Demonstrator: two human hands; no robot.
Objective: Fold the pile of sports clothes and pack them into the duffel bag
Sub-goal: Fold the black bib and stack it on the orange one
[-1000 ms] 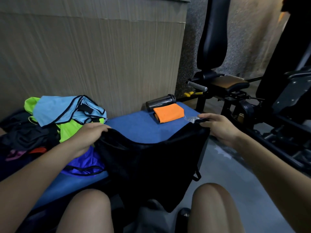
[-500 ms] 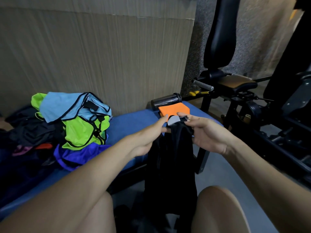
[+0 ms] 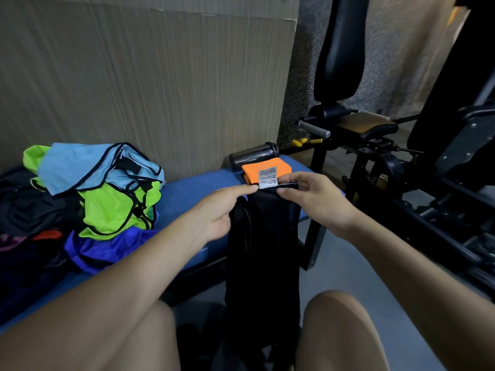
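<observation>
Head view: black garment (image 3: 263,250) dangling between the knees, folded lengthwise, top edge raised in front of the blue counter (image 3: 187,194). Left hand (image 3: 217,218) pinching that top edge, grip tight at the fingertips. Right hand (image 3: 318,202) pinching the same edge from the other side, white care label (image 3: 267,178) sticking up between both. Pile of sports clothes (image 3: 107,188) heaped on the counter's left, green, light blue, purple. Folded orange cloth (image 3: 265,171) and dark bottle (image 3: 251,156) at the counter's far end. Gym machine (image 3: 375,129) to the right.
</observation>
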